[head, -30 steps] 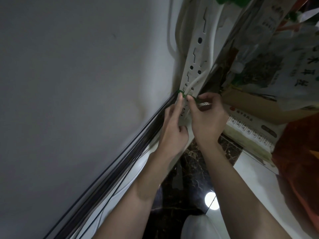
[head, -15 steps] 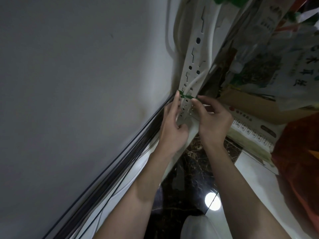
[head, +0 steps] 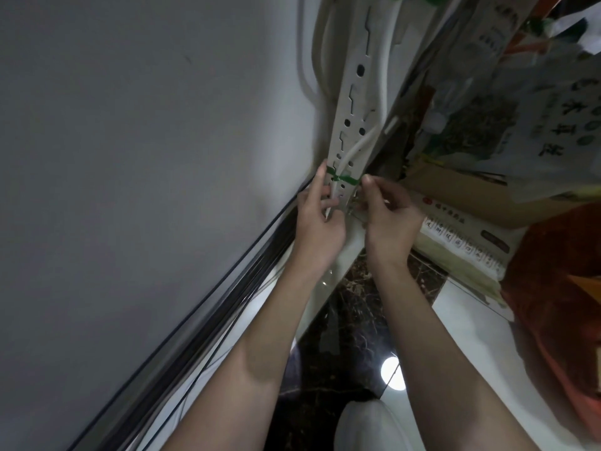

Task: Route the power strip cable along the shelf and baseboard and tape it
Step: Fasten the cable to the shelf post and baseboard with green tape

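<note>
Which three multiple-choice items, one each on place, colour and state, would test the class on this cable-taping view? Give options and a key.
1. Where does the cable run?
A. Over the orange bag.
B. Down the post.
C. Round a forearm.

2. What colour is the tape?
A. Green.
B. Red.
C. Blue.

3. What state is the tape in?
A. Rolled up.
B. Crumpled on the floor.
C. Stretched across post and cable.

Key:
1 B, the white cable lies along the perforated post.
2 A, the strip is plainly green.
3 C, it spans the post with the cable under it.
</note>
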`<action>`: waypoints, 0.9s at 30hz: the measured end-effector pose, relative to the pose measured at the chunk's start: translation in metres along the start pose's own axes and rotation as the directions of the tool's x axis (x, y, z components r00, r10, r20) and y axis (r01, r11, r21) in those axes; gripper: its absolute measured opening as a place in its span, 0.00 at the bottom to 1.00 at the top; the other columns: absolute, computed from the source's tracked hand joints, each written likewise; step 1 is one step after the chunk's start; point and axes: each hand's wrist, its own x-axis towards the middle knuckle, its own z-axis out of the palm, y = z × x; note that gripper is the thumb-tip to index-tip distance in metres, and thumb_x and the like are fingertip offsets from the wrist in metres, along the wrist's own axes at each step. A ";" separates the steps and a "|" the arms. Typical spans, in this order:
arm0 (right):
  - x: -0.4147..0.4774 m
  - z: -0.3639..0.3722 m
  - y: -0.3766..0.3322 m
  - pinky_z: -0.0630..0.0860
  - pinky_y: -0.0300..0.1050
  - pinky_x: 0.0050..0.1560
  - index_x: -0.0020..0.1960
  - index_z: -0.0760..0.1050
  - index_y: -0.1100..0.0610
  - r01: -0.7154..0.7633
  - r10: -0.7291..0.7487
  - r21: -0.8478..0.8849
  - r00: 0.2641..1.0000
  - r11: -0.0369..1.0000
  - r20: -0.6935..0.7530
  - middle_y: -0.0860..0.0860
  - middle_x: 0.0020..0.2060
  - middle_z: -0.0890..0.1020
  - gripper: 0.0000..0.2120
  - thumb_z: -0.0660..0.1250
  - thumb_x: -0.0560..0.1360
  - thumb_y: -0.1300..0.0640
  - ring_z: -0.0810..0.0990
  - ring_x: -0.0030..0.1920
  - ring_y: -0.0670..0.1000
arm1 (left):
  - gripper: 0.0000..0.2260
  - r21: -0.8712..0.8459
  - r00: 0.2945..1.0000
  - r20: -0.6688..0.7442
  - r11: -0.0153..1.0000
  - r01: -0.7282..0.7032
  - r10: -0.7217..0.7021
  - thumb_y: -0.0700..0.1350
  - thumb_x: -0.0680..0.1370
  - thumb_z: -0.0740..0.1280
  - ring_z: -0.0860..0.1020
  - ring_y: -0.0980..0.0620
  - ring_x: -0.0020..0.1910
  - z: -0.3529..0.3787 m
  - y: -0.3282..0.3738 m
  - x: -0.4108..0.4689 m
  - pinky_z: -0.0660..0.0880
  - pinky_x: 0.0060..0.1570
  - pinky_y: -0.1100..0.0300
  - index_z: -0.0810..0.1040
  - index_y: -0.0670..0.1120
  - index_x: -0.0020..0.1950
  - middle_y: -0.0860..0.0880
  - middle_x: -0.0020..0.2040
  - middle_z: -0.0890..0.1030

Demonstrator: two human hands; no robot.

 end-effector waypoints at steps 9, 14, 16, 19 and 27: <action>-0.010 0.006 0.007 0.82 0.56 0.50 0.55 0.81 0.60 -0.333 0.319 0.246 0.943 0.910 0.094 0.55 0.47 0.85 0.14 0.73 0.77 0.50 0.84 0.43 0.53 | 0.39 -0.067 0.998 0.055 0.998 0.020 -0.016 0.28 0.79 0.63 0.79 0.60 0.58 0.000 0.001 -0.011 0.79 0.59 0.60 0.56 0.61 0.81 0.47 0.71 0.69; -0.008 0.014 0.003 0.74 0.49 0.39 0.51 0.78 0.57 -0.337 0.323 0.227 0.942 0.914 0.097 0.52 0.40 0.81 0.14 0.70 0.78 0.45 0.80 0.40 0.52 | 0.39 -0.054 0.995 0.095 0.998 0.024 -0.019 0.28 0.80 0.62 0.79 0.56 0.60 -0.004 0.006 -0.012 0.79 0.59 0.63 0.54 0.61 0.81 0.48 0.72 0.67; -0.003 0.018 -0.001 0.73 0.45 0.36 0.49 0.77 0.58 -0.335 0.322 0.199 0.942 0.921 0.094 0.53 0.38 0.79 0.17 0.67 0.79 0.43 0.78 0.38 0.52 | 0.40 -0.026 0.994 0.106 0.999 0.020 -0.017 0.28 0.80 0.62 0.77 0.53 0.65 -0.004 0.006 -0.013 0.77 0.64 0.58 0.53 0.62 0.81 0.48 0.72 0.66; 0.005 0.019 -0.004 0.71 0.37 0.30 0.47 0.74 0.59 -0.287 0.273 0.140 0.955 0.947 0.114 0.53 0.35 0.75 0.18 0.63 0.81 0.43 0.74 0.33 0.47 | 0.41 -0.006 0.993 0.117 1.000 0.027 -0.026 0.26 0.79 0.61 0.76 0.53 0.66 -0.006 0.008 -0.013 0.74 0.65 0.62 0.52 0.59 0.82 0.48 0.74 0.64; -0.005 0.009 -0.002 0.74 0.39 0.35 0.56 0.76 0.56 -0.346 0.298 0.185 0.923 0.920 0.245 0.45 0.37 0.80 0.17 0.64 0.81 0.43 0.78 0.35 0.43 | 0.38 -0.068 0.993 0.116 0.997 0.037 -0.029 0.26 0.79 0.59 0.78 0.54 0.63 -0.008 0.010 -0.013 0.76 0.62 0.65 0.55 0.57 0.81 0.47 0.72 0.68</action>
